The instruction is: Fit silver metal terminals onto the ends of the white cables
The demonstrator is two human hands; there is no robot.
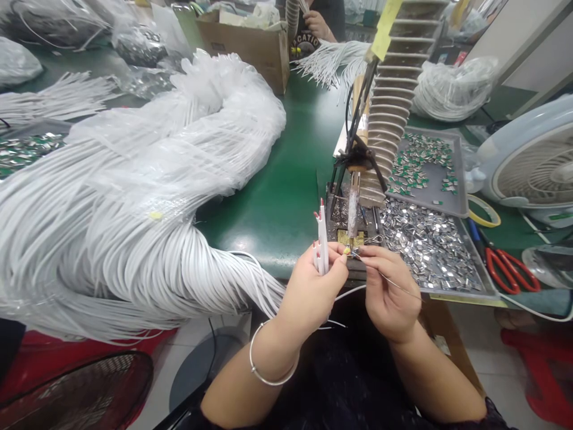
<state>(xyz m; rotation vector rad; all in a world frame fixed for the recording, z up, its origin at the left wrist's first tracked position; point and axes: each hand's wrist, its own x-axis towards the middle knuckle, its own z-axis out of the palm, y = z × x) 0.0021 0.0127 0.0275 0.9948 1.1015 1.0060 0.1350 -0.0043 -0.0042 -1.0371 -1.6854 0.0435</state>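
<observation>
Green desk (250,224); white cable bundle (147,197) heaped left. Soldering iron (353,206) upright, tip down. Left hand (313,292) clasps near-upright cable ends (323,239); right hand (391,295) pinches slanting thin wire (405,290). Tip lies between their fingertips, neither clearly nearer.

With forearms (244,385) angled inward, the left hand (311,292) and right hand (393,292) nearly meet, both pinching.

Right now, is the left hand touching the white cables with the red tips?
Touching. The head view shows the white cables held in the left hand, their lower part passing behind the thumb, their red ends standing above it.
</observation>
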